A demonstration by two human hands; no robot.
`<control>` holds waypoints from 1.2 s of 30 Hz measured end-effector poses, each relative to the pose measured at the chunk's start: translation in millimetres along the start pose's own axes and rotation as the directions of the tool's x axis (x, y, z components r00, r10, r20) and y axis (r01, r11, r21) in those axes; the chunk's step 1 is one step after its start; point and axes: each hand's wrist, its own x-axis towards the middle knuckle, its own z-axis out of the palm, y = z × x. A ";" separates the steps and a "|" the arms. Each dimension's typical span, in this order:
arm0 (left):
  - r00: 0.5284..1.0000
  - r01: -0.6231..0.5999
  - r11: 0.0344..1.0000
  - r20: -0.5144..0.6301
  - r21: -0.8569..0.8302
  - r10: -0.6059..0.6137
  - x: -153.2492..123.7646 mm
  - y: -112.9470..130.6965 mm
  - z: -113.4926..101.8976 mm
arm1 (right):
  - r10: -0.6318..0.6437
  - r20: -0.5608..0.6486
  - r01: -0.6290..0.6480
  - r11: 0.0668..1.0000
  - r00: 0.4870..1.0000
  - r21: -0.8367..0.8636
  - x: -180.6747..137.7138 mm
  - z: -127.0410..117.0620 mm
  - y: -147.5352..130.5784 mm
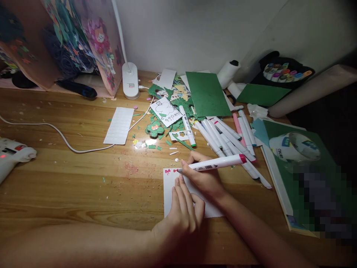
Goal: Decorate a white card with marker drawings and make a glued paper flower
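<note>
My right hand (205, 176) is closed around a white marker (220, 162) with a red end. The marker's tip touches the top edge of a white sheet of paper (168, 193), at the second of two small red bows (167, 171). My left hand (182, 210) lies over the paper with its fingers stretched out, holding no object, its fingertips just below the marker's tip. Part of the sheet is hidden under both hands. Beyond the paper lies a green flower-shaped piece (154, 128) with a small face at its centre.
Several markers (220, 136) lie beyond my right hand, beside green paper scraps (158, 118) and a green sheet (208, 93). A folded white paper (119, 125) is left of them, near a white cable (69, 147). Tape rolls (292, 147) stand on the right.
</note>
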 end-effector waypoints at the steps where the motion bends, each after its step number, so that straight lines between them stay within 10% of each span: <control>1: 1.000 0.000 1.000 0.003 0.003 0.000 0.0 0.0 -0.1 | -0.002 -0.004 0.002 1.000 1.000 -0.004 0.1 -0.2 0.0; 36: 0.999 -0.008 1.000 -0.045 0.010 0.008 0.5 -1.1 2.0 | -0.011 0.035 0.011 1.000 0.999 0.024 -0.8 1.2 -1.7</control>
